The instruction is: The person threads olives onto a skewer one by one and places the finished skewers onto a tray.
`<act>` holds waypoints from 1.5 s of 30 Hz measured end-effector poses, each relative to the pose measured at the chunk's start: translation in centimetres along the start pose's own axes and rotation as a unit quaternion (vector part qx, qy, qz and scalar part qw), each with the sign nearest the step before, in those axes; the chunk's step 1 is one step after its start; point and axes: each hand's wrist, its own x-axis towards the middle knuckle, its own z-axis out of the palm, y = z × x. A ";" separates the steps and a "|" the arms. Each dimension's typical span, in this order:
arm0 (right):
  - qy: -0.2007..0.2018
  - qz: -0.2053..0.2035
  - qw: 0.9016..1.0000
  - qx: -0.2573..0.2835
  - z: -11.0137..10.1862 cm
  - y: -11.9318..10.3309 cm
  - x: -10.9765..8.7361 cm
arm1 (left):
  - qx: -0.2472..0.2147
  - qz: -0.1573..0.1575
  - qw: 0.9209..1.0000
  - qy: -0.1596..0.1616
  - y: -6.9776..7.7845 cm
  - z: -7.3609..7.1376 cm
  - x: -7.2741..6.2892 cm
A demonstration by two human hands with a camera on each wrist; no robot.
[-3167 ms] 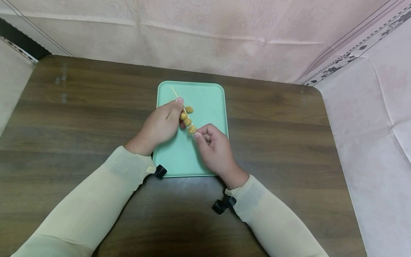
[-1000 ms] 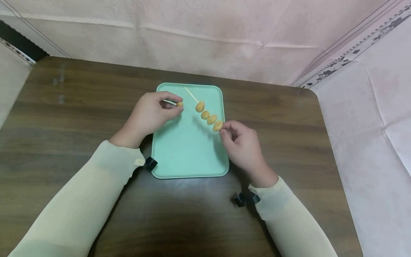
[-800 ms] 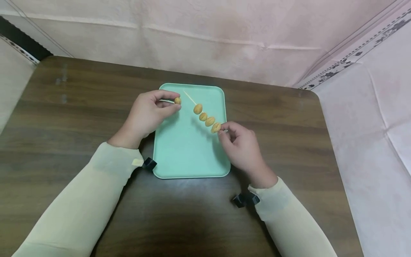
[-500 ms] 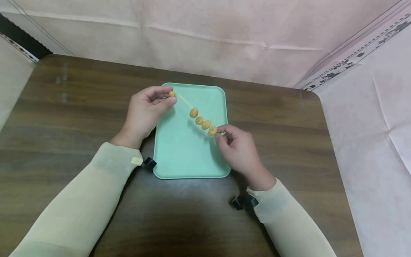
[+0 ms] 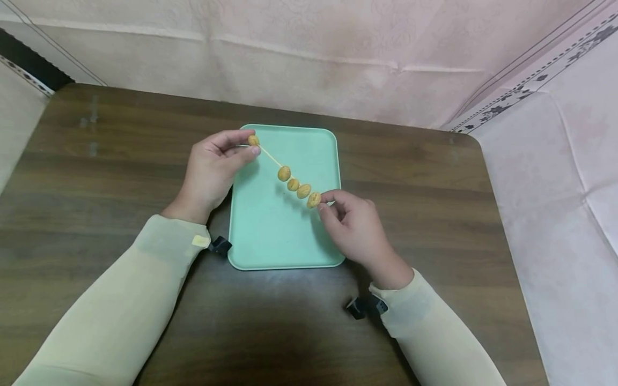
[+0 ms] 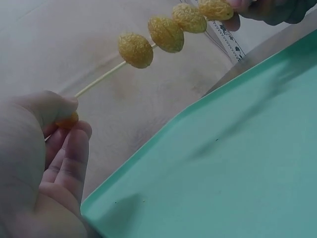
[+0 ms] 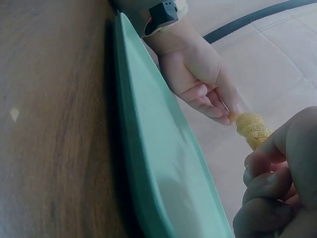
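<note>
My left hand [image 5: 208,169] pinches a wrinkled golden ball [image 5: 253,140], like a fried quail egg, between thumb and fingers. The ball is at the tip of a thin wooden skewer [image 5: 271,156], and the left wrist view shows its lower part between the fingertips. Several more golden balls [image 6: 166,34] are threaded along the skewer, with a bare stretch between them and the pinched one. My right hand [image 5: 357,228] holds the skewer's other end just behind the last ball [image 5: 314,200]; the end itself is hidden in the fingers. The skewer slants above the mint-green tray [image 5: 275,236].
The tray sits on a dark wooden table [image 5: 434,214]. Small dark specks lie on the tray in the left wrist view. Pale cloth [image 5: 309,64] hangs behind the table and along its right side. Both wrists wear small black cameras.
A golden ball lying on the tray 3.2 seconds ago is no longer there. In the last second the skewer has shifted left and nearer, its tip meeting the ball in my left hand.
</note>
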 end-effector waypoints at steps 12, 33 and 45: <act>0.008 -0.009 1.000 -0.004 -0.1 0.3 -0.3 | -0.047 0.023 0.998 -0.020 -0.3 0.0 -0.3; -0.005 0.003 1.000 -0.021 -0.2 0.0 -0.3 | 0.066 0.079 0.994 0.036 -0.3 0.7 -0.6; -0.017 0.001 0.999 -0.039 -0.5 -0.7 0.0 | 0.166 0.089 0.981 0.053 0.1 1.0 -1.0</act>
